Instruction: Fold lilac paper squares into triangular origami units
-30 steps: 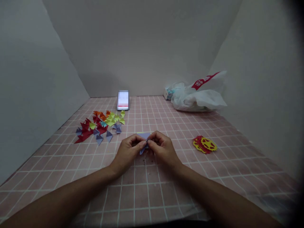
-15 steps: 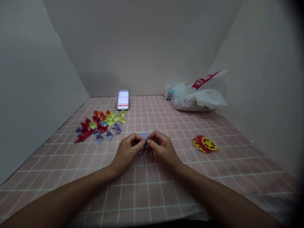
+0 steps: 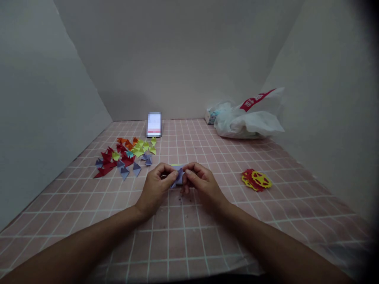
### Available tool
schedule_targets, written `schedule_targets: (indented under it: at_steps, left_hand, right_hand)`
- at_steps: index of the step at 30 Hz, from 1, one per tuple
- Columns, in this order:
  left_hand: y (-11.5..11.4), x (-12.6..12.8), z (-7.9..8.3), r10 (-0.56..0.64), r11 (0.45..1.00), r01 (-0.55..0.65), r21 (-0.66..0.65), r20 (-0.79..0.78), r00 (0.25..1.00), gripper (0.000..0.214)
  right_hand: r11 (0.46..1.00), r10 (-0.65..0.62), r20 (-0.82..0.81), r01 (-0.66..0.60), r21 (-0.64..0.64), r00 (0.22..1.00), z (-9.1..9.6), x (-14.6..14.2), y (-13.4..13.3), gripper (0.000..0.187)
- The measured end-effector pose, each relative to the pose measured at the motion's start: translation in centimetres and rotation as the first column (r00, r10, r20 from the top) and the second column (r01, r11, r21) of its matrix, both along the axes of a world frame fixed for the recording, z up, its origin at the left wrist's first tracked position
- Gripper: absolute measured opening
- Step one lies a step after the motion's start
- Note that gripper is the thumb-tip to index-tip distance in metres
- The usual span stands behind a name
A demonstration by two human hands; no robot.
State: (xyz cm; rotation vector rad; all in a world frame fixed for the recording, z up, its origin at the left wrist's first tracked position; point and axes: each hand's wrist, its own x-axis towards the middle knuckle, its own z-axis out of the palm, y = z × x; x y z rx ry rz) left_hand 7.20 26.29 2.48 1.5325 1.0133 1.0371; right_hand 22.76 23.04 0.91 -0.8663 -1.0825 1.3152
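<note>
Both hands meet over the middle of the pink gridded table cover [image 3: 183, 236]. My left hand [image 3: 155, 187] and my right hand [image 3: 201, 185] pinch a small purple folded paper piece [image 3: 178, 176] between thumbs and fingertips, just above the surface. A thin stack of paper sheets [image 3: 177, 166], purple with a yellow edge, lies right behind the fingers, mostly hidden. To the left lies a scatter of small folded paper triangles [image 3: 126, 156] in red, orange, yellow, teal and purple.
A phone [image 3: 154, 124] stands against the back wall. A white plastic bag [image 3: 247, 120] with red print lies at the back right, a small box beside it. A red and yellow paper cutout [image 3: 256, 180] lies right of my hands. Grey walls enclose three sides.
The hands have shifted slightly up and away, and the purple piece has turned between the fingers, now standing more upright.
</note>
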Motion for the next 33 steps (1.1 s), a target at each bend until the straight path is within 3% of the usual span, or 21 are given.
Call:
schedule_targets:
  at_steps: [6,18,29,33]
  left_hand:
    - [-0.16,0.09,-0.05,0.01,0.999,-0.009,0.045,-0.023,1.0,0.016]
    - [-0.71,0.35,0.06,-0.008,0.999,0.009,0.051,-0.011,1.0,0.013]
    - [-0.82,0.29,0.21,-0.017,0.999,0.018,0.05,-0.007,1.0,0.01]
    - [-0.96,0.32,0.48,0.0,0.993,0.006,0.118,-0.049,0.999,0.01]
  right_hand:
    - [0.997,0.06,-0.072,-0.063,-0.048,0.996,-0.75,-0.17,0.24,0.02]
    - [0.997,0.024,-0.03,-0.026,-0.079,0.999,-0.11,-0.43,-0.08,0.026]
    - [0.998,0.011,-0.022,-0.012,-0.054,1.0,-0.2,-0.38,0.03,0.02]
    - [0.998,0.027,-0.018,-0.028,-0.057,0.999,-0.02,-0.27,-0.03,0.019]
